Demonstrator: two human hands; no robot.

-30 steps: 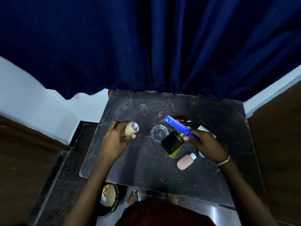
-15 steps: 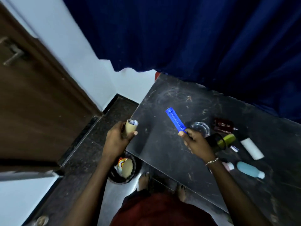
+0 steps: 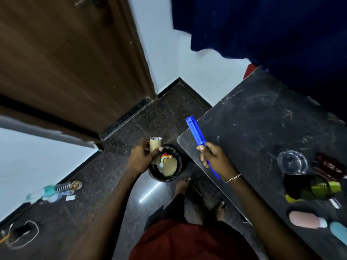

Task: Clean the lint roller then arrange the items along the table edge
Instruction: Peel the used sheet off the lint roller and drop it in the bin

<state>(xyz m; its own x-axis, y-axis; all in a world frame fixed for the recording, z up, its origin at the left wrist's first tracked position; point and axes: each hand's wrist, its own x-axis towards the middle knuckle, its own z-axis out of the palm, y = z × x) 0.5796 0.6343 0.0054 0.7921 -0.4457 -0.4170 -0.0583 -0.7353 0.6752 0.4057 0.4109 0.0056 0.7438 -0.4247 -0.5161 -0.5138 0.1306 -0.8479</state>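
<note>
Nothing readable anywhere. Some dark print on the white rim of the cardboard tube [image 3: 155, 149] pinched in the left hand [image 3: 141, 160], way too blurred to make out. Colourful wrapper [image 3: 165, 158] in the black bin [image 3: 165, 167] just below that grip, red and yellow graphics, no letters legible. Dark red packet [image 3: 331, 167] on the table [image 3: 259, 117], well off to the right of the right hand [image 3: 216, 158], faint pale markings, can't tell what they say.

The person wears a dark red garment [image 3: 187, 241], a thin chain bracelet [image 3: 233, 178], bare arms and feet.
</note>
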